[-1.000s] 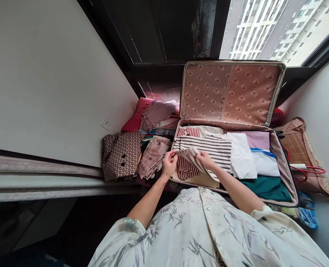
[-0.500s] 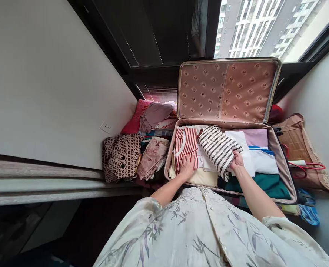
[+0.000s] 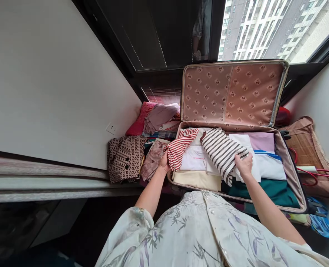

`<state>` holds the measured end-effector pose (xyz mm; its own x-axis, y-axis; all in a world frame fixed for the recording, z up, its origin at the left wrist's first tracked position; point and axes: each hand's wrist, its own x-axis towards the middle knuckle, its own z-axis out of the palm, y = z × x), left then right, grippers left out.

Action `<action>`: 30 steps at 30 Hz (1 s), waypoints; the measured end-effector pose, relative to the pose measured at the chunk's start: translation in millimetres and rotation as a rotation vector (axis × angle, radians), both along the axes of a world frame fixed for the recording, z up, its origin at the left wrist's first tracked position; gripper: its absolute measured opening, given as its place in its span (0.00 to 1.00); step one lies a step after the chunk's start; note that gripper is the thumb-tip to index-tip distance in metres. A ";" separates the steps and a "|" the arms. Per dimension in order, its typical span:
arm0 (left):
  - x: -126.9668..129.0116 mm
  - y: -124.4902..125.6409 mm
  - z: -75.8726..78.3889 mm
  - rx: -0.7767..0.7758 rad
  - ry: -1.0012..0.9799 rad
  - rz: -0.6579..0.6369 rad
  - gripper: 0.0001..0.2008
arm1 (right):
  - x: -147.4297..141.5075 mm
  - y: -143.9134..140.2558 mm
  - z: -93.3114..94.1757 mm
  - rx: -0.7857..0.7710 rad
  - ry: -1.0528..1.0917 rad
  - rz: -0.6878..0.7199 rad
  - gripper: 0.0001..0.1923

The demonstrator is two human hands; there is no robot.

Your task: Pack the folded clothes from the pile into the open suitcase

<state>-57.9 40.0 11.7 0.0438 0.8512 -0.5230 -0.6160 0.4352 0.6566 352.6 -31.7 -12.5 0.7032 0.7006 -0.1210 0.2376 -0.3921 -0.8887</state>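
Note:
My left hand (image 3: pixel 165 161) is closed on the near left edge of a red-and-white striped shirt (image 3: pixel 180 149), lifted and tilted at the suitcase's left side. My right hand (image 3: pixel 244 164) grips the right end of a folded black-and-white striped garment (image 3: pixel 221 152), which lies slantwise over the other clothes. Both are at the open suitcase (image 3: pixel 290 174). Inside it are a white shirt with pink lettering (image 3: pixel 192 158), a cream folded cloth (image 3: pixel 196 178), a dark green cloth (image 3: pixel 278 191), a white garment with a blue stripe (image 3: pixel 270 167) and a lilac one (image 3: pixel 261 141).
The lid (image 3: pixel 232 94) stands raised against the window. Left of the case are a patterned brown cloth bundle (image 3: pixel 128 157), a floral garment (image 3: pixel 155 157), a mauve garment (image 3: pixel 159 116) and a red cushion (image 3: pixel 136 122). A brown mat (image 3: pixel 306 144) leans at the right.
My left hand has moved left from lying on the red-striped shirt to gripping and raising its edge, uncovering the white lettered shirt. The right hand keeps hold of the black-and-white garment.

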 end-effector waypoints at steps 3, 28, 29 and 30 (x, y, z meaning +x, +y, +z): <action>-9.3 3.2 23.1 0.090 0.080 -0.028 0.21 | -13.2 0.8 30.7 0.028 -0.238 0.079 0.40; 136.8 -56.0 -27.3 0.823 1.204 -0.860 0.47 | 82.2 -43.1 29.3 -0.120 0.520 0.005 0.21; 146.9 -67.2 -29.7 0.880 1.225 -0.900 0.50 | 81.2 -47.5 22.8 -0.106 0.504 -0.011 0.23; 155.2 -76.6 -30.8 0.929 1.249 -0.931 0.51 | 81.0 -50.8 17.6 -0.084 0.470 -0.017 0.26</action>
